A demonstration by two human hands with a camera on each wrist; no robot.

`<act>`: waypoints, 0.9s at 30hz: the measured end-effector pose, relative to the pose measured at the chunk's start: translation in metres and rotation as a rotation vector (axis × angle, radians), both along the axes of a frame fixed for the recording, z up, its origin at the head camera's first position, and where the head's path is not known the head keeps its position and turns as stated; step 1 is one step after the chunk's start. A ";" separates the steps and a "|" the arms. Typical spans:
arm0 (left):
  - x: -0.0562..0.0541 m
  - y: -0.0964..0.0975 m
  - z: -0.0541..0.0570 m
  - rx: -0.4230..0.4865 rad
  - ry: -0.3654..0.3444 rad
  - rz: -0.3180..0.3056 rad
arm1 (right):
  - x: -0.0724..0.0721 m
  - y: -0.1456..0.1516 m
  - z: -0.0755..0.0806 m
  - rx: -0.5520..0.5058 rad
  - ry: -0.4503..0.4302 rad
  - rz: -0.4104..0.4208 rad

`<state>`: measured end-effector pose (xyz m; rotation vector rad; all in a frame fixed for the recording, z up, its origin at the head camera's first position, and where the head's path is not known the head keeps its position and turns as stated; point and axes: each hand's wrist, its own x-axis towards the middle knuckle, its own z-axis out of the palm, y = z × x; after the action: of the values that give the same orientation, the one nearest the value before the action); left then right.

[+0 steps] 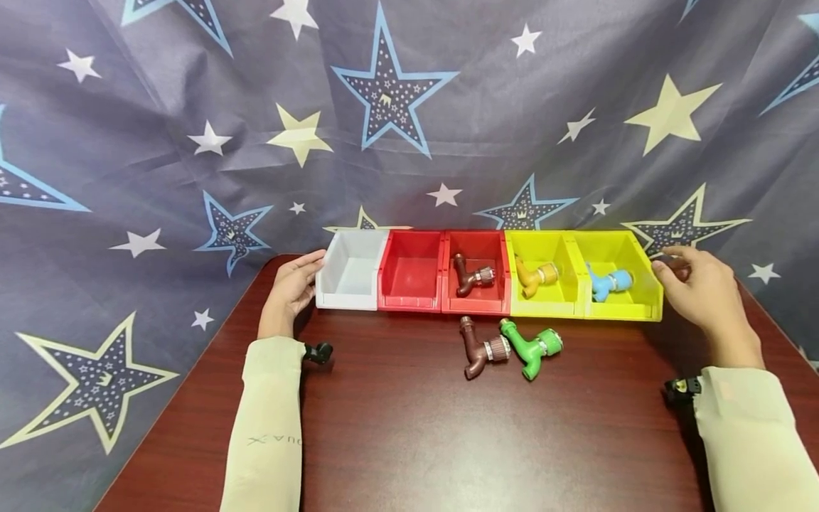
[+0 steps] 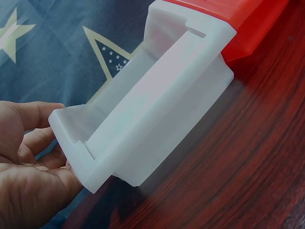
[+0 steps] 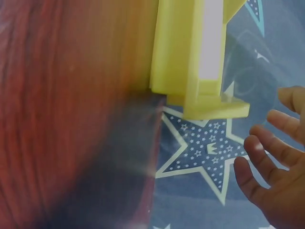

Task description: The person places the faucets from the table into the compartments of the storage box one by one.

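A row of joined bins runs across the back of the table: a white bin point(image 1: 348, 290), two red bins point(image 1: 411, 302) and two yellow bins point(image 1: 623, 311). My left hand point(image 1: 291, 288) touches the white bin's outer left side; in the left wrist view its fingers point(image 2: 35, 114) lie along that end wall. At the other end, my right hand point(image 1: 700, 291) is beside the last yellow bin, fingers loosely bent; the right wrist view shows a gap between them. A brown tap point(image 1: 475, 276), an orange tap point(image 1: 536, 276) and a blue tap point(image 1: 609, 283) lie in separate bins.
In front of the bins, a second brown tap point(image 1: 481, 348) and a green tap point(image 1: 532, 348) lie on the dark red wooden table point(image 1: 448, 441). A grey cloth point(image 1: 473, 163) with stars hangs right behind the row.
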<state>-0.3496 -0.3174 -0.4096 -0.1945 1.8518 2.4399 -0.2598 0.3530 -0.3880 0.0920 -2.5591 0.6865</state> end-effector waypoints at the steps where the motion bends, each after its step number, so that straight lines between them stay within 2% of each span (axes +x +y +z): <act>1: 0.000 0.000 0.001 -0.001 0.001 -0.002 | -0.001 0.001 0.000 -0.002 -0.017 -0.001; 10: 0.000 -0.001 0.001 0.005 0.002 -0.002 | -0.001 0.013 -0.007 0.003 -0.165 0.039; 18: 0.004 0.002 0.006 -0.014 0.006 -0.007 | -0.001 0.009 -0.010 -0.085 -0.277 0.030; 22: 0.005 0.003 0.008 -0.038 0.004 -0.012 | -0.002 0.006 -0.011 -0.168 -0.310 0.052; 27: 0.004 0.002 0.006 -0.047 -0.009 -0.015 | -0.002 0.007 -0.013 -0.340 -0.395 0.079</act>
<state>-0.3459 -0.3152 -0.4036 -0.1937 1.9005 2.3837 -0.2622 0.3601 -0.4012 -0.0632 -2.7690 1.2687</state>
